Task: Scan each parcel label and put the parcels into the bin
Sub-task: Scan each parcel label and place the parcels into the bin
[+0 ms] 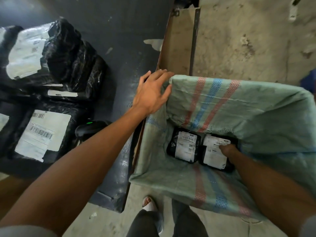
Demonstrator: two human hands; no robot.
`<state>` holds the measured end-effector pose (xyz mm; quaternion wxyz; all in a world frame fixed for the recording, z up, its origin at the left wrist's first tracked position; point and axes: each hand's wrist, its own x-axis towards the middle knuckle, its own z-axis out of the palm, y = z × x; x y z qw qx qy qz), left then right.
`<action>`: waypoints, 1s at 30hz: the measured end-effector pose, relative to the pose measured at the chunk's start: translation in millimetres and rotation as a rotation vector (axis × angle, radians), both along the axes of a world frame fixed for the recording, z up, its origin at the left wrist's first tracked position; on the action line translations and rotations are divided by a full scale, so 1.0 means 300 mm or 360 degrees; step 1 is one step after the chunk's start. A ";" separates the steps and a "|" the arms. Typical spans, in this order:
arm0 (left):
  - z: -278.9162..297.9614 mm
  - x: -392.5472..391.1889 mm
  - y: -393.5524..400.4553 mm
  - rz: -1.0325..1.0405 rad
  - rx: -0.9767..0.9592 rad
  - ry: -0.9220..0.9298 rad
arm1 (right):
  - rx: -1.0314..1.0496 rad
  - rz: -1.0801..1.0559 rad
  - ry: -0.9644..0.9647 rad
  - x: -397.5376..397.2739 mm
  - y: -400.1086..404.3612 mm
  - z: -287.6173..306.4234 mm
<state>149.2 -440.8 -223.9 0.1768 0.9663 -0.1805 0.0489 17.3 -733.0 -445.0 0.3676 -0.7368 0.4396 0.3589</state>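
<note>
The bin is a box lined with a green woven sack, standing right of the dark table. Two black parcels with white labels lie side by side at its bottom. My right hand reaches deep into the bin and holds the right parcel by its edge; the fingers are mostly hidden. The left parcel lies beside it, untouched. My left hand hovers with fingers spread at the sack's near-left rim corner, holding nothing. A black scanner with a green light lies on the table, partly hidden under my left forearm.
Several black labelled parcels are piled on the dark table at the left. A cardboard sheet leans behind the bin. My feet stand on the concrete floor below the bin.
</note>
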 end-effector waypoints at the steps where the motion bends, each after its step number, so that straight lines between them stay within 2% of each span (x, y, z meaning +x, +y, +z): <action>1: 0.000 0.000 0.002 -0.0002 -0.0006 0.0007 | 0.0031 0.0087 0.0003 0.004 0.004 0.026; 4: 0.001 -0.005 0.006 -0.0017 -0.0028 0.0057 | 0.0049 0.0256 -0.0043 0.022 0.024 0.115; 9: 0.053 -0.037 0.010 -0.0105 -0.0119 0.0140 | 0.0008 0.0345 -0.0339 0.033 0.102 0.331; 14: 0.138 -0.069 0.031 -0.0161 -0.0195 0.0542 | -0.0131 0.0391 -0.0761 0.030 0.248 0.535; 16: 0.188 -0.095 0.071 -0.0203 -0.0160 0.0598 | -0.0133 0.0411 -0.0949 0.006 0.340 0.612; 19: 0.272 -0.143 0.156 -0.0229 -0.0199 0.0481 | -0.0110 0.0368 -0.1253 -0.027 0.486 0.696; 25: 0.376 -0.303 0.482 -0.0224 -0.0605 0.0138 | -0.0169 0.0203 -0.1821 -0.125 0.829 0.865; 28: 0.346 -0.380 0.648 -0.0097 -0.0709 0.0014 | -0.0084 0.0168 -0.1955 -0.192 1.002 0.907; 30: 0.318 -0.427 0.765 0.0042 -0.0670 -0.0044 | -0.0018 0.0201 -0.1904 -0.238 1.114 0.922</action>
